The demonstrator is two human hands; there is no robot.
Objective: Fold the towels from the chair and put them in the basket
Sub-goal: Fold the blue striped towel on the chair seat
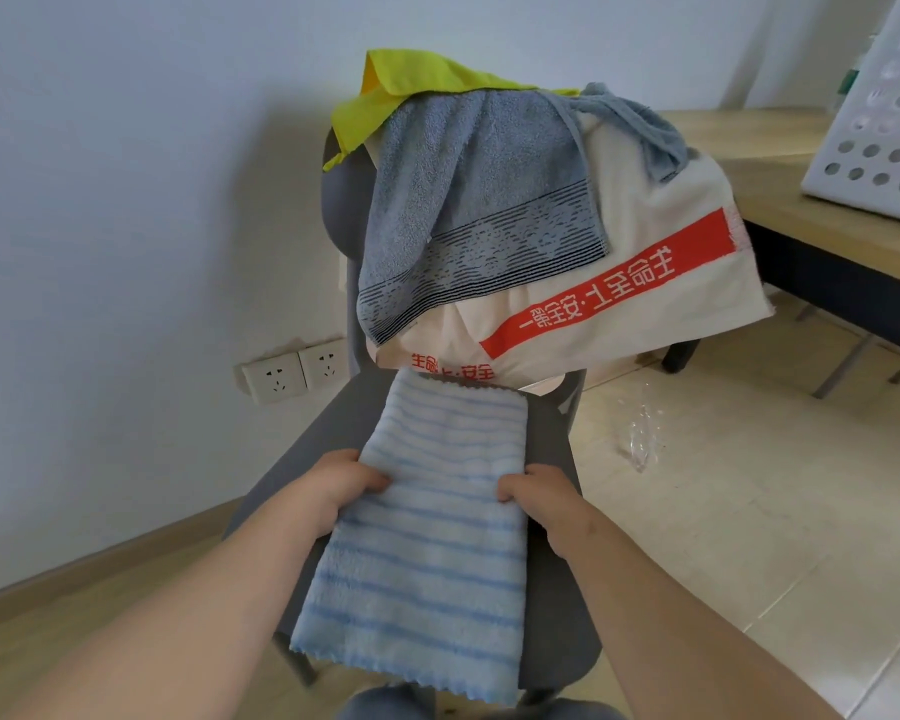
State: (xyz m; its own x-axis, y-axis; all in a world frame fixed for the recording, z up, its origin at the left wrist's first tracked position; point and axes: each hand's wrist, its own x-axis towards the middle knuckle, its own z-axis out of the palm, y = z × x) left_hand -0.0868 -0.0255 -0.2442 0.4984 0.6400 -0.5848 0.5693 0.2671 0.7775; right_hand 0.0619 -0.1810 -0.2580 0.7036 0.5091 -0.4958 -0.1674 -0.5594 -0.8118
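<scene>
2 hands, L hand (348, 481) + R hand (537, 492), grip striped towel (427, 543) on chair (328, 433), basket (884, 116) contents unseen

A blue striped towel (437, 517) lies flat on the seat of the grey chair (328, 433), its near end hanging over the front. A grey towel (463, 200), a yellow towel (385, 90) and a cream towel (645, 241) with a red band hang over the chair's back. The white basket (884, 122) with holes stands far right.
</scene>
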